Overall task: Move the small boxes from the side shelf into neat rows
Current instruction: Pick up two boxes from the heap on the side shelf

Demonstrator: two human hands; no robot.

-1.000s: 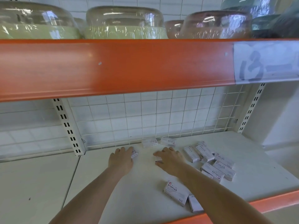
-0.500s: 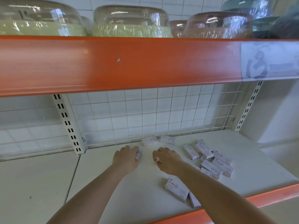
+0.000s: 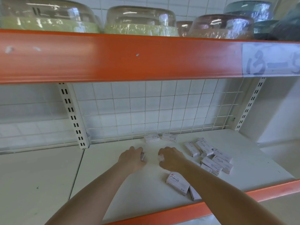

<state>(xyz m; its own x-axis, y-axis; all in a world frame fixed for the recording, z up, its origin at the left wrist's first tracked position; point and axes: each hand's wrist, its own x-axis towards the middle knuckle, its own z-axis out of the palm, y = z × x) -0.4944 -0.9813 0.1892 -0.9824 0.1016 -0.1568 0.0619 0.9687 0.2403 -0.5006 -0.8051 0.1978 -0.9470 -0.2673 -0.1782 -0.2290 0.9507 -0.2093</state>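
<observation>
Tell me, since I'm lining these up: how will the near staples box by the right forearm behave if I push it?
The staples box lies flat on the shelf, so it will probably slide, not tip or roll. Its sharp edges suggest stiff card. Probably heavy for its size.

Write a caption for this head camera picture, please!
Two hands, left and right, each holding a small staples box on a white shelf.

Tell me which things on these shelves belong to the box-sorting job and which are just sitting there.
Job:
left hand, right hand, each gripping a small box
two boxes by the grid
loose staple boxes
near box

Lying about:
wrapped bowls
shelf label
</observation>
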